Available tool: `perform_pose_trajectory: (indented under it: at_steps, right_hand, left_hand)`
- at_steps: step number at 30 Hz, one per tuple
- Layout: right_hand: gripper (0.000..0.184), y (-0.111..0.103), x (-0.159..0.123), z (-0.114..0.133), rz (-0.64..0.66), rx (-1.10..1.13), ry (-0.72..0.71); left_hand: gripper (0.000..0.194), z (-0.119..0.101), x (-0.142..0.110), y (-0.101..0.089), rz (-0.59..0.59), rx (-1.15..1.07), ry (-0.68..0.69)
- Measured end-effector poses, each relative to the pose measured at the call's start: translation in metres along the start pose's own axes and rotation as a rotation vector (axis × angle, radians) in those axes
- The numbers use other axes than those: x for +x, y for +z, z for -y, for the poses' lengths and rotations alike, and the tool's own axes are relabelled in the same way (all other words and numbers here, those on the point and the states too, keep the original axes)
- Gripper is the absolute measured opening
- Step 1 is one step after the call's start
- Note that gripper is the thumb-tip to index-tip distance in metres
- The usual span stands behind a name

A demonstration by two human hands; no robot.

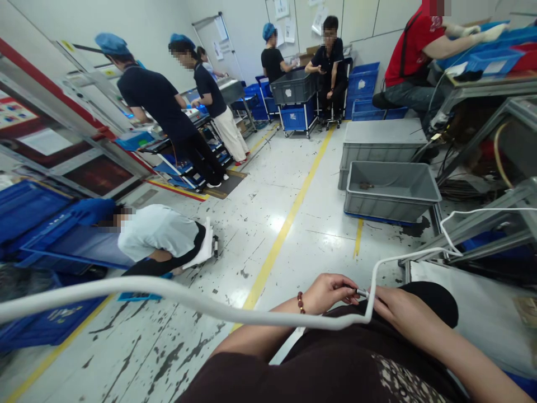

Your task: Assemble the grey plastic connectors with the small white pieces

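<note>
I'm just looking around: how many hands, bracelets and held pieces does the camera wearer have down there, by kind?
Hands: 2, the left hand and right hand
Beaded bracelet: 1, on the left wrist
Small slim piece: 1, at the fingertips
Total: 4

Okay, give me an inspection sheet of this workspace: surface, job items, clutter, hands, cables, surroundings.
Surface: pale floor with a yellow line and dark scuffs.
Job items: small piece, too small to identify.
Clutter: a few unclear bits inside the open gray bin.
Hands: left hand pinches the small piece; right hand close by, grip hidden.
Cables: white cable running across the view.
Surroundings: seated co-worker in red; co-worker in white leaning over blue crates.
</note>
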State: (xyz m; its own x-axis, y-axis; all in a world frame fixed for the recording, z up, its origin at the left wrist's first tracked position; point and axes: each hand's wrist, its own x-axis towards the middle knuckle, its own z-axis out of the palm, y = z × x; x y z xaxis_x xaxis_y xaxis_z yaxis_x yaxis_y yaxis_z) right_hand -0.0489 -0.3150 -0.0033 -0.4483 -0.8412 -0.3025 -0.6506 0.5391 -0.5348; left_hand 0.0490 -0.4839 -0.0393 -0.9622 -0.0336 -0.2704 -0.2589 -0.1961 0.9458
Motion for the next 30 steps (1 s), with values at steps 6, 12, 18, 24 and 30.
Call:
perform_pose_trajectory:
  at_steps: [6, 12, 18, 24, 30]
  right_hand:
    - [0.031, 0.002, -0.002, -0.001, -0.04, 0.017, 0.004]
    - [0.032, 0.003, -0.001, 0.002, -0.015, 0.017, -0.011]
    - [0.032, 0.002, -0.005, 0.001, -0.035, 0.015, -0.033]
    - [0.03, -0.001, -0.01, 0.006, -0.06, 0.037, -0.033]
    - [0.029, -0.009, -0.014, 0.019, -0.072, 0.002, -0.036]
  left_hand:
    - [0.051, -0.012, -0.001, -0.001, 0.012, 0.058, 0.037]
    - [0.05, -0.018, -0.006, -0.004, 0.003, 0.134, 0.044]
    - [0.049, -0.023, -0.006, -0.002, 0.036, 0.166, 0.063]
    - [0.044, -0.034, -0.008, -0.002, 0.065, 0.19, 0.089]
    - [0.039, -0.04, -0.01, -0.004, 0.062, 0.256, 0.107]
